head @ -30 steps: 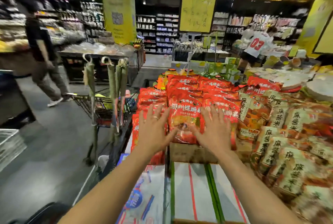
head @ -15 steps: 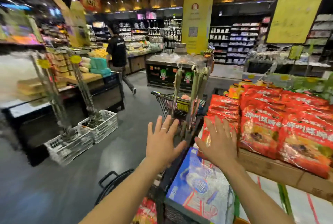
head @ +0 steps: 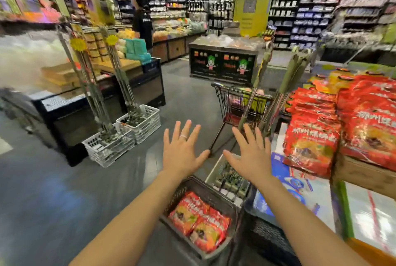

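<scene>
Red noodle packets [head: 198, 223] lying in a dark shopping basket [head: 211, 190], low centre. Just above, left hand [head: 182, 154] and right hand [head: 250, 158], side by side, fingers spread wide, holding nothing. Stacked red packets [head: 310, 143] on a display at right.

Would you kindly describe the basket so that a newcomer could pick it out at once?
Find the display piled with red packets on the right. Off its near left corner, low down beneath the left hand and right hand, stands the basket. Unlike the white crates of stalks and the wire cart beyond, it is dark mesh plastic and holds a few of those packets.
</scene>
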Demonstrator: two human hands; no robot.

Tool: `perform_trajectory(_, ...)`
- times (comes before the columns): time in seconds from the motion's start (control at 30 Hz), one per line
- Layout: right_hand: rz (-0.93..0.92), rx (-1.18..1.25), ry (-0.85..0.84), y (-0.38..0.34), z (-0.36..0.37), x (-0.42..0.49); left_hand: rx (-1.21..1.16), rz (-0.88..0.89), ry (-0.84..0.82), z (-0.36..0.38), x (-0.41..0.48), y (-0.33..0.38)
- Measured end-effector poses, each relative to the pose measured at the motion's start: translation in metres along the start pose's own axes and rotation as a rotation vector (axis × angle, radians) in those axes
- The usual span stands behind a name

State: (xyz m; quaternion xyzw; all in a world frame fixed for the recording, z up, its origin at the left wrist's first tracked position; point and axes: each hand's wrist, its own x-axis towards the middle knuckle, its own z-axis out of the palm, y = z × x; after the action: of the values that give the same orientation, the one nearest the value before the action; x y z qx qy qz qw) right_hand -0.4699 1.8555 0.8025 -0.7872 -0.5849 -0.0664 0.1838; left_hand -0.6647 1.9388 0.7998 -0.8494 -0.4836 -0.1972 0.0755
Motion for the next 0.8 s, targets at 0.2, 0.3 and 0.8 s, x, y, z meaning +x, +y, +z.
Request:
perform_trajectory(0.2, 0.06, -0.033, -0.103, -0.044, 0.055, 0.008, -0.048, 0.043, -0.052, 0.034, 0.003, -0.069)
perform_trajectory(0.3, 0.085, -0.054, -0.147, -0.05, 0.086, 0.008, -0.058, 0.058, -0.103, 0.059, 0.007, -0.088)
perform_trajectory(0.8, 0.304, 0.034, -0.452, 0.0, 0.287, 0.052, -0.026, 0.091, -0.585, 0.26, 0.063, -0.123)
